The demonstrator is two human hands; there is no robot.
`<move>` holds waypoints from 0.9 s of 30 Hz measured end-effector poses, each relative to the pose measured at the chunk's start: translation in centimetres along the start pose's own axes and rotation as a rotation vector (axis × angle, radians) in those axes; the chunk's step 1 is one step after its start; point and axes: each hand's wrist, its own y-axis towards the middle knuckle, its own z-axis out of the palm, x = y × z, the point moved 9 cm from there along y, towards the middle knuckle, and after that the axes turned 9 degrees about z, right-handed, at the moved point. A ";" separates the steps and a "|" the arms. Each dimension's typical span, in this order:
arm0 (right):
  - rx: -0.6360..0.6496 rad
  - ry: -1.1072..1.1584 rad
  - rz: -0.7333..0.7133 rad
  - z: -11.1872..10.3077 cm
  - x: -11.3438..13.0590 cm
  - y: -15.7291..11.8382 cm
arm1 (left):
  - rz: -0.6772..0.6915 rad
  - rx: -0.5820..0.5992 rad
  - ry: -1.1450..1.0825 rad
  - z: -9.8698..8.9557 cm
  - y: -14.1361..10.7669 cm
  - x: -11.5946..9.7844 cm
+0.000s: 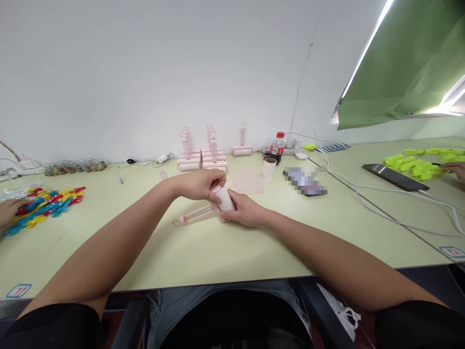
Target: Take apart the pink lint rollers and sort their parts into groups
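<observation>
Gripping white roll (226,199) with left hand (204,185), right hand (247,209).

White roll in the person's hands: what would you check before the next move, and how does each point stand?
1. Left hand has a grip on the white roll: ok, at its upper end.
2. Right hand steadies the roll: ok, from the side.
3. Clear pink handle joined to the roll: cannot tell, the hands hide that spot.
4. Roll's lower end fully in view: not ok, fingers partly cover it.
5. Cola bottle upright, capped and apart from both hands: ok.
</observation>
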 end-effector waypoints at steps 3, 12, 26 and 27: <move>0.006 0.010 0.011 0.0 -0.1 0.2 | -0.009 0.017 -0.056 -0.2 0.7 0.3; 0.030 0.077 -0.058 0.5 0.1 0.3 | -0.033 0.109 -0.171 0.2 1.0 1.0; 0.045 0.206 -0.149 1.3 0.9 0.4 | -0.031 0.117 -0.203 -0.9 1.1 0.3; 0.046 0.205 -0.147 1.4 0.9 0.5 | -0.040 0.127 -0.207 -0.9 1.2 0.4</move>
